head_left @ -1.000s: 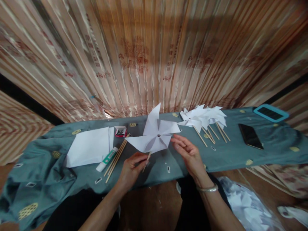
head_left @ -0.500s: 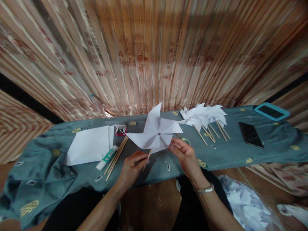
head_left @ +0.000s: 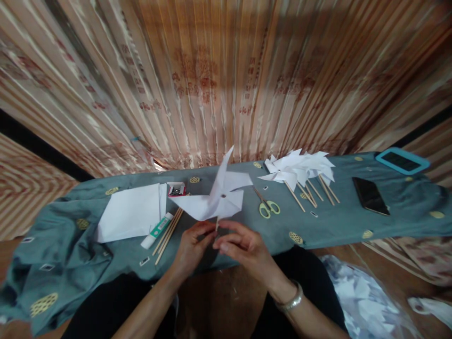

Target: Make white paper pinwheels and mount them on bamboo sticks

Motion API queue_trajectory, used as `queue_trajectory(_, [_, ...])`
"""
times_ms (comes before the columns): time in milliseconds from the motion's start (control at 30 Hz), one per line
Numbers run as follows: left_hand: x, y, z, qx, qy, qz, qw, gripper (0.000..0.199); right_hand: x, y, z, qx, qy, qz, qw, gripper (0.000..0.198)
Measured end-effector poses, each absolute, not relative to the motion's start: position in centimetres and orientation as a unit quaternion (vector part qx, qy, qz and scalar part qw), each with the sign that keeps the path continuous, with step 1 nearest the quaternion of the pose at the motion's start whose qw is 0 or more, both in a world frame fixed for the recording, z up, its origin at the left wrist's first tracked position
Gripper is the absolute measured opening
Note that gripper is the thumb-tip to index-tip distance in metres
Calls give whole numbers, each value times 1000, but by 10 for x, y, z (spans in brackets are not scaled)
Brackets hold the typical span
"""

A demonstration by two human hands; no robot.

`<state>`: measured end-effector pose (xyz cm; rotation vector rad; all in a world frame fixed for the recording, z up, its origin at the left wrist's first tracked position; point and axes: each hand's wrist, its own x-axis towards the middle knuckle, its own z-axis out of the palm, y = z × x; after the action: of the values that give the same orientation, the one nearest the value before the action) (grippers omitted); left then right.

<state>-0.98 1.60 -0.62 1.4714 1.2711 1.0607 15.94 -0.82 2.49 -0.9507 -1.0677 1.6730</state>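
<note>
A white paper pinwheel [head_left: 226,202] on a thin wooden stick is held up over the front of the cloth-covered table. My left hand [head_left: 192,245] pinches the stick just below the paper vanes. From the other side, my right hand [head_left: 243,245] has its fingertips closed in at the same stick, close to the left fingers; the stick's lower end is hidden. Behind the right hand lie scissors [head_left: 269,208] with yellow-green handles. Left of the pinwheel are several wooden sticks [head_left: 169,235], a green and white glue tube [head_left: 157,230] and a small red box [head_left: 176,189] of dark metal bits.
Stacked white paper [head_left: 130,212] lies at the left of the grey-green tablecloth [head_left: 325,230]. Several finished pinwheels [head_left: 300,170] are bunched at the right. Beyond them are a phone [head_left: 370,195] and a blue-framed tablet [head_left: 402,160]. A plastic bag [head_left: 367,296] with white paper sits below.
My right hand has left the pinwheel's vane and come down-left to the stick. The pinwheel has turned and shifted slightly left, uncovering the scissors. My left hand keeps its hold.
</note>
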Motion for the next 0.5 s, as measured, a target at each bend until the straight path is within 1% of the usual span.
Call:
queue_trajectory(67, [-11, 16, -5, 590, 512, 430, 452, 16, 158, -13, 28, -399, -459, 663, 437, 33])
queue_trajectory(133, [-11, 16, -5, 591, 512, 431, 449, 15, 163, -12, 31, -420, -470, 633, 449, 28])
queue_trajectory(233, [-13, 16, -6, 598, 511, 432, 441, 12, 179, -5, 37, -428, -473, 599, 484, 24])
queue_trajectory(400, [-14, 18, -12, 599, 514, 430, 438, 16, 210, 2, 43, -417, -495, 556, 521, 18])
queue_trajectory(500, [-14, 17, -14, 603, 512, 430, 434, 16, 224, 4, 42, -446, -468, 488, 586, 15])
